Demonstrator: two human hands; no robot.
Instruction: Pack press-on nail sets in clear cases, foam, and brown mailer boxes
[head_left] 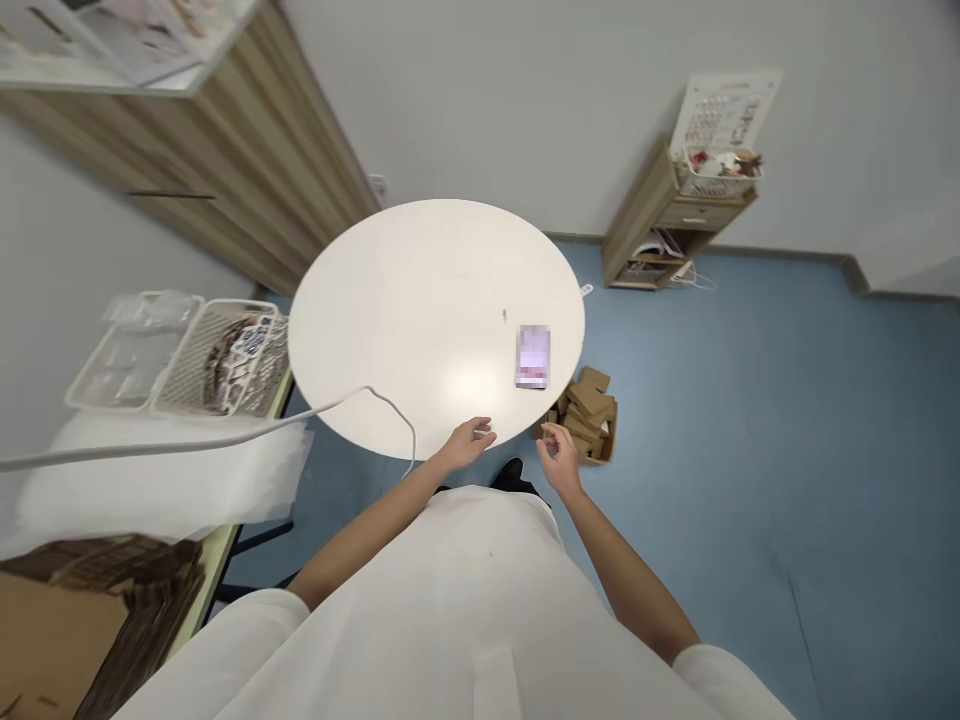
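My left hand (469,443) hovers at the near edge of the round white table (390,290), its fingers loosely bent, apart and holding nothing. Just off the table's near right edge is my right hand (559,458), also empty, with curled fingers and a gap between them and the thumb. A phone-like device (533,357) with a lit, pixelated screen lies on the right part of the table, beyond both hands. Near it is a tiny object (505,315) too small to name. A white cable (330,405) runs over the table's near left edge.
A box of cardboard pieces (592,410) stands on the floor beside my right hand. At left, a side table carries white baskets (180,365), white sheeting (150,480) and flattened cardboard (60,640). A wooden cabinet (247,150) and small shelf unit (645,220) stand by the walls.
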